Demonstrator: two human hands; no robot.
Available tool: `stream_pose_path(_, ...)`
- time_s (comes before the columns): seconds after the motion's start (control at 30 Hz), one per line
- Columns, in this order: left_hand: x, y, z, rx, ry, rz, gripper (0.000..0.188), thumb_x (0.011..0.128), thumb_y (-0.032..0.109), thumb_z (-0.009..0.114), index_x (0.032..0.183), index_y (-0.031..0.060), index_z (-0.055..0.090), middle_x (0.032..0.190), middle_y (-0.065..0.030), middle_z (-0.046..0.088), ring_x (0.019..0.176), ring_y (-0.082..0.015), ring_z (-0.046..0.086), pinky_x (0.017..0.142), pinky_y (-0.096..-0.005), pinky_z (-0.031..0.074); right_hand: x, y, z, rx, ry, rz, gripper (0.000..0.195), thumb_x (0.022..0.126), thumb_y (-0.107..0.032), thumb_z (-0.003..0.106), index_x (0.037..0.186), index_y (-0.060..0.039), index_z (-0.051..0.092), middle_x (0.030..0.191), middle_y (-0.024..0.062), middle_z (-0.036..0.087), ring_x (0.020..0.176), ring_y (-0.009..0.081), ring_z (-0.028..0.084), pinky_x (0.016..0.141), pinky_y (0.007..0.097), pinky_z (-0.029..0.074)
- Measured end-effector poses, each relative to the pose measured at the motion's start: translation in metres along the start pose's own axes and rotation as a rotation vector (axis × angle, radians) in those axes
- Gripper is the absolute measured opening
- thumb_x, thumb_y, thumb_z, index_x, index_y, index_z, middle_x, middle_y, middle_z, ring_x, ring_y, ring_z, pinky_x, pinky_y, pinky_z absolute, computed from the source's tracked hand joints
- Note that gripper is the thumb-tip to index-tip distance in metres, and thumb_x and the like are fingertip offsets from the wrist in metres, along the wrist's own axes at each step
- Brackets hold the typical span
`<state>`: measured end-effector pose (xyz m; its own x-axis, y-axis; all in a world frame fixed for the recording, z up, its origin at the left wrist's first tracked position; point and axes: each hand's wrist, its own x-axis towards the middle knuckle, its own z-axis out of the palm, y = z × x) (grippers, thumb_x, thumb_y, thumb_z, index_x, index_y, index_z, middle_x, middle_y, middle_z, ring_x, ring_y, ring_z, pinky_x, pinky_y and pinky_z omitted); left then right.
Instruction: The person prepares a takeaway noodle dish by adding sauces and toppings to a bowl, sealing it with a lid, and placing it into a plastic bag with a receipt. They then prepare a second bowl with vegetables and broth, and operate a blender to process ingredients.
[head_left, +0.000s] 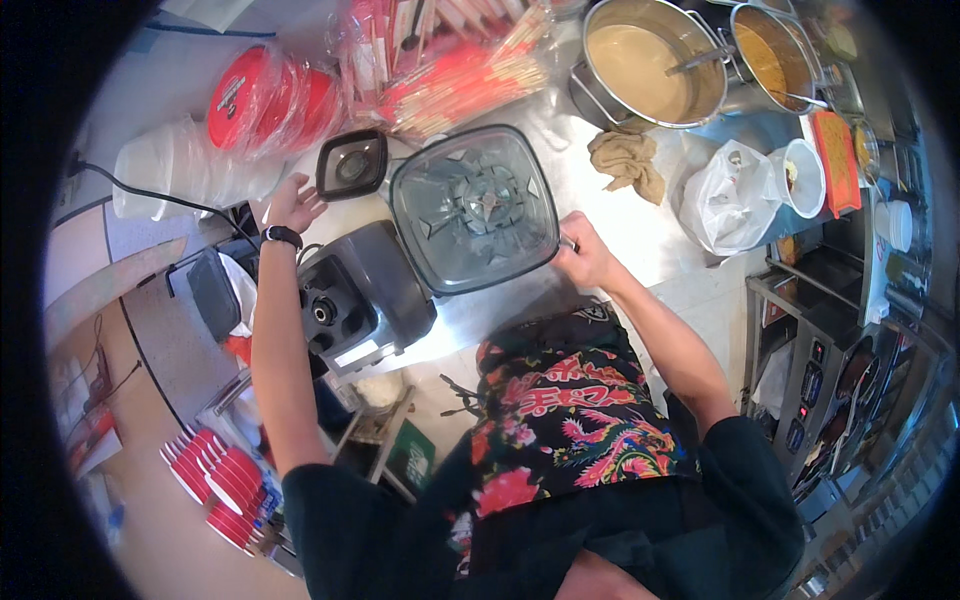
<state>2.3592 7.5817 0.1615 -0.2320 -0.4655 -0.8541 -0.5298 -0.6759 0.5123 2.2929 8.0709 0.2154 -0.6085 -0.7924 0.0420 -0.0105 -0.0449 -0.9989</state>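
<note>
A clear square blender jar (442, 255) fills the middle of the view, with a metal blade in its bottom. Its handle is in my right hand (589, 251), whose fingers close around it. My left hand (294, 202), with a dark band on the wrist, has its fingers apart and holds nothing. Close to those fingertips is a dark-rimmed square blender lid (352, 165), left of the jar; I cannot tell if they touch. Between my left forearm and the jar stands the black blender motor base (360, 289), its drive socket (324, 310) uncovered.
Wrapped chopsticks (465, 86), red lids in plastic (255, 97) and white tubs (172, 169) line the back. A brown cloth (628, 165) lies before a pot of tan liquid (645, 67). Further right are a plastic bag (727, 199) and an orange tray (836, 165). A black cord (165, 193) runs at left.
</note>
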Motion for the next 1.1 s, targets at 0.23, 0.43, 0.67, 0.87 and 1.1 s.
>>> stream_pose_path(0.23,-0.097,-0.011,0.042,0.137,-0.282,0.5,0.038,0.094,0.027,0.053,0.121,-0.0009,0.053,0.118,-0.0109,0.057,0.112,-0.0225,0.053,0.1,-0.0373,0.038,0.017,-0.014,0.002,-0.053,-0.083,0.157,0.027,0.078,-0.019,0.064,0.065,0.0024,0.055,0.054,0.0113,0.048,0.05,0.0149,0.044,0.049,0.0327,0.035)
stream_pose_path(0.43,-0.143,-0.085,0.084,-0.006,-0.553,0.681,0.055,0.1,0.039,0.041,0.133,-0.005,0.046,0.137,-0.0179,0.049,0.132,-0.0273,0.04,0.11,-0.0378,0.025,-0.004,-0.005,0.027,0.117,0.144,0.241,0.028,0.079,-0.026,0.072,0.08,0.0001,0.064,0.072,0.0097,0.059,0.066,0.013,0.052,0.061,0.0306,0.043)
stream_pose_path(0.67,-0.229,-0.142,0.102,-0.126,-1.241,0.839,0.103,0.08,0.079,0.036,0.152,0.0109,0.011,0.156,-0.0141,0.017,0.141,-0.0337,0.021,0.115,-0.0509,0.015,-0.057,-0.071,0.057,0.043,0.504,-0.055,0.038,0.08,-0.032,0.073,0.069,0.0003,0.056,0.054,0.0105,0.046,0.051,0.0113,0.04,0.048,0.0327,0.035)
stream_pose_path(0.87,-0.257,-0.313,0.173,-0.052,-1.297,0.869,0.103,0.08,0.077,0.04,0.152,0.0102,0.008,0.152,-0.0175,0.022,0.137,-0.0371,0.027,0.11,-0.0528,0.024,-0.226,-0.077,0.057,0.029,0.718,-0.04,0.024,0.085,-0.024,0.068,0.084,0.0002,0.063,0.058,0.003,0.053,0.054,0.008,0.047,0.048,0.027,0.037)
stream_pose_path(1.1,-0.308,-0.386,0.231,0.116,-1.69,0.828,0.104,0.081,0.074,0.044,0.151,0.0093,0.004,0.148,-0.0214,0.028,0.132,-0.0411,0.034,0.105,-0.055,0.034,-0.345,-0.079,0.111,-0.015,1.147,-0.223,0.026,0.088,-0.023,0.065,0.088,0.0016,0.058,0.07,0.0072,0.057,0.068,0.0129,0.053,0.064,0.0292,0.043)
